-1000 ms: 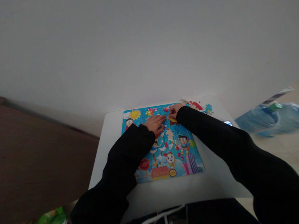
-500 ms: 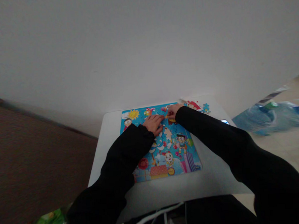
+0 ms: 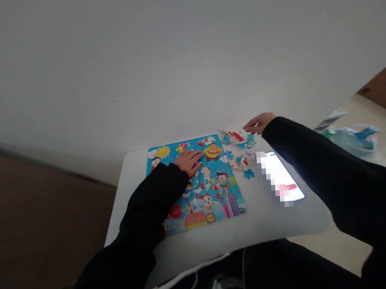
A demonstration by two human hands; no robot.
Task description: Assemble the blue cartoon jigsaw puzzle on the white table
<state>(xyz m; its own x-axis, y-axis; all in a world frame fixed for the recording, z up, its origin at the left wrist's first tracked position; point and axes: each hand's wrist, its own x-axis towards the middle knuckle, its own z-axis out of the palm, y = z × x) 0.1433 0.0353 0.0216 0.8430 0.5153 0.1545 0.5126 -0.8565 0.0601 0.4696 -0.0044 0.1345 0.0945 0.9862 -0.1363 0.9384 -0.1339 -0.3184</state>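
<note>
A colourful cartoon jigsaw puzzle lies in its flat tray on a small white table. My left hand rests palm down on the puzzle's upper middle, fingers stretched and slightly spread, with nothing in them. Its sleeve covers part of the left side. Just beyond the puzzle's upper right corner is a group of loose puzzle pieces, some overlapping. Over the right end of that group hovers my right hand, fingers extended toward the left, and I see no piece between them. More loose pieces lie beside the tray's right edge.
A lit phone lies on the right of the white table. The wall rises directly behind the tabletop. Plastic-wrapped bottles stand on the floor at right, near a cardboard box. A white cable crosses my lap.
My right hand has left the yellow-shirted figure on the puzzle and moved right to the loose pieces. My left hand stays on the puzzle. The view has shifted right, showing the phone and more pieces.
</note>
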